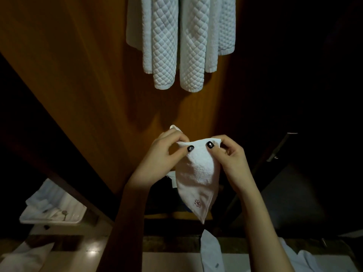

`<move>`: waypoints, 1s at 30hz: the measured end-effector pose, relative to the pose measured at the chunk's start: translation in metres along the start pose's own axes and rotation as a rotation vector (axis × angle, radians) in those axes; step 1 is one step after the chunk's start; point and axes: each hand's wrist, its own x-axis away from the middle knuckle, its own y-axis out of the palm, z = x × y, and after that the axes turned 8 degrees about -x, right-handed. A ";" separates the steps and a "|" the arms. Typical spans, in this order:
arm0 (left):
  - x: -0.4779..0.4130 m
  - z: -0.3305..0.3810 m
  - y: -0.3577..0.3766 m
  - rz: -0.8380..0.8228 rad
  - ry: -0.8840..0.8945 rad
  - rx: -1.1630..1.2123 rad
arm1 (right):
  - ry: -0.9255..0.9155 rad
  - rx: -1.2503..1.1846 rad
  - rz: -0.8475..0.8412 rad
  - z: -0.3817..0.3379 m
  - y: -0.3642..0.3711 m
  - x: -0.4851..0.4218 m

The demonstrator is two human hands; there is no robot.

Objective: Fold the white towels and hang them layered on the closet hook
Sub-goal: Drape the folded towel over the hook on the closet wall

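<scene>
below the quilted towels [182,42] hanging on the wooden closet wall [78,65], both hands hold up a small white towel [198,171]. left hand [167,152] and right hand [227,154] each pinch its top edge.

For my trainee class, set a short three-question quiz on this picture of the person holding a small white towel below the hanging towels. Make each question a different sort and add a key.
1. True or false: the left grip and the right grip both pinch the top edge of the small towel.
2. Where do the quilted towels hang? A) above both grips, in front of the wooden panel; B) on the floor; C) over a chair.
3. Fill in: the red stitched mark near the small towel's lower tip is a ____.
Key: 1 true; 2 A; 3 flower.
</scene>
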 end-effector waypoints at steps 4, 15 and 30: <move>0.003 0.005 0.003 0.018 0.000 0.027 | 0.025 0.045 0.033 0.006 0.001 0.002; 0.002 -0.007 0.010 0.137 -0.113 -0.055 | -0.004 -0.013 0.098 0.004 0.007 0.004; -0.015 0.018 0.012 0.101 -0.144 -0.112 | -0.107 0.116 0.144 0.000 0.008 0.000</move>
